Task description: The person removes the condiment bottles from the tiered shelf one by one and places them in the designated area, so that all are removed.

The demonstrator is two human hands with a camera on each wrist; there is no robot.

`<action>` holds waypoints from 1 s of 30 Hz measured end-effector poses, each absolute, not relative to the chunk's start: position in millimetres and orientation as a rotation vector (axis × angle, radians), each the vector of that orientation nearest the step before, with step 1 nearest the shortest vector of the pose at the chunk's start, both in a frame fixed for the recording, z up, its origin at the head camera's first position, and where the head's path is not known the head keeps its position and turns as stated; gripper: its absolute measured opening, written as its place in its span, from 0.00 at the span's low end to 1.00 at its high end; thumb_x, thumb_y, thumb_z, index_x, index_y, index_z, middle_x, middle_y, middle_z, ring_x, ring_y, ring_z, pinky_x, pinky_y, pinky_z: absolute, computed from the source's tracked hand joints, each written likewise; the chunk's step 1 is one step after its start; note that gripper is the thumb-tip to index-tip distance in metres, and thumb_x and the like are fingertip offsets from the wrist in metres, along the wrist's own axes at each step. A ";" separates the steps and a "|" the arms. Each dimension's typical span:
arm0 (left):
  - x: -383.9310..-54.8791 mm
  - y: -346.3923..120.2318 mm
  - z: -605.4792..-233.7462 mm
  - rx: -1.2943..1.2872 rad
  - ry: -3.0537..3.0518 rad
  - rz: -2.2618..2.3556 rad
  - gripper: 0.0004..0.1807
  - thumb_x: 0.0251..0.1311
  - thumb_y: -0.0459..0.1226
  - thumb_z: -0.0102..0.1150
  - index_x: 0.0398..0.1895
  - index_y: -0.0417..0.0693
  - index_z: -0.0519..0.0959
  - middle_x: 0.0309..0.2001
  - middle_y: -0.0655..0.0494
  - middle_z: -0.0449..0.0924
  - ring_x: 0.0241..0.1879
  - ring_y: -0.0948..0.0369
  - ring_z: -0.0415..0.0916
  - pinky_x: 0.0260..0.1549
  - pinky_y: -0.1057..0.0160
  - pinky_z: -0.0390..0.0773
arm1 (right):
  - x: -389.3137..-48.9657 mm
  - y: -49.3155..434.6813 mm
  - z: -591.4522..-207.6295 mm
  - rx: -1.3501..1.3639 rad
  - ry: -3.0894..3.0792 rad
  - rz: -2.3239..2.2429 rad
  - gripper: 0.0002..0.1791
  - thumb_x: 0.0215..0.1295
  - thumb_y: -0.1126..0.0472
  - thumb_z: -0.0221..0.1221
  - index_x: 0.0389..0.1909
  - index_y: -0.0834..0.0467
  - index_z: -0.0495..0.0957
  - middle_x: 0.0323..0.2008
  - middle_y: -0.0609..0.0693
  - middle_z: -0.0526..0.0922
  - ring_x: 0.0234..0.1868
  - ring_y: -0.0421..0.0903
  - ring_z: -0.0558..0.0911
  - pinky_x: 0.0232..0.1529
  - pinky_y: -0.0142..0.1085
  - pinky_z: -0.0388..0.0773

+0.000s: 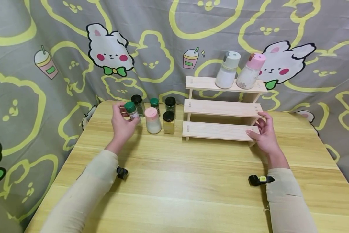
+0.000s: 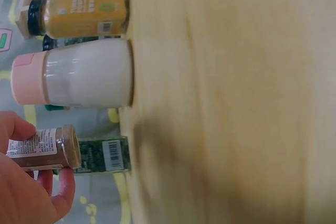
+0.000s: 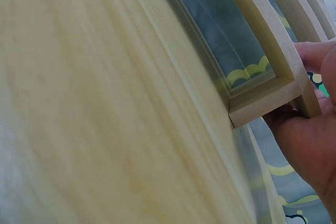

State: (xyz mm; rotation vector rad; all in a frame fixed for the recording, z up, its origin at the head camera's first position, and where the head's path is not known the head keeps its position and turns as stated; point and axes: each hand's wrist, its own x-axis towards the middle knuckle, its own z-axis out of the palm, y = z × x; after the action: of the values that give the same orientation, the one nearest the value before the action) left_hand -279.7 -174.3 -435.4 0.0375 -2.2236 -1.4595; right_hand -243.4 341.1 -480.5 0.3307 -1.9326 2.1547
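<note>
The left hand point(image 1: 122, 125), thumb and fingers curled round a green-capped jar point(image 1: 131, 110), holds it raised above the table point(image 1: 177, 184), left of a pink-capped shaker point(image 1: 153, 121). The right hand point(image 1: 266, 136), partly closed, grips the right end of a three-tiered wooden rack point(image 1: 221, 107) on the far side.

Your head view is bright and even, with light falling from above; a pale glare whitens the desk point(image 1: 174, 197) between and nearer you than your hands. Soft shadows lie inward of your left sleeve point(image 1: 90, 184) and right sleeve point(image 1: 285, 200). Your left wrist view is dimmer: a blurred shadow spreads on the desk beside your left hand point(image 1: 122, 125), and the small print on the bottle point(image 2: 39, 148) it grips is too soft to read. Your right wrist view is dim too, the grain smeared well away from your right hand point(image 1: 266, 134), the rack point(image 3: 262, 103) beside it crisper.
</note>
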 end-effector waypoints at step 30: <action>-287.0 -185.2 -466.8 0.079 -2.364 -1.420 0.36 0.46 0.22 0.69 0.59 0.40 0.62 0.44 0.42 0.72 0.43 0.49 0.71 0.45 0.55 0.75 | -243.8 341.2 -482.0 0.323 -1.938 2.173 0.49 0.56 0.92 0.50 0.71 0.49 0.54 0.63 0.54 0.67 0.65 0.60 0.63 0.49 0.29 0.78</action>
State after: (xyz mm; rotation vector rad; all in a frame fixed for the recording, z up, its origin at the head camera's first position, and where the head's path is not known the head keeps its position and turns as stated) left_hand -287.0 -185.2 -466.8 0.0787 -2.3637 -1.4200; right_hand -243.8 341.2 -482.0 0.3226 -1.9379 2.1732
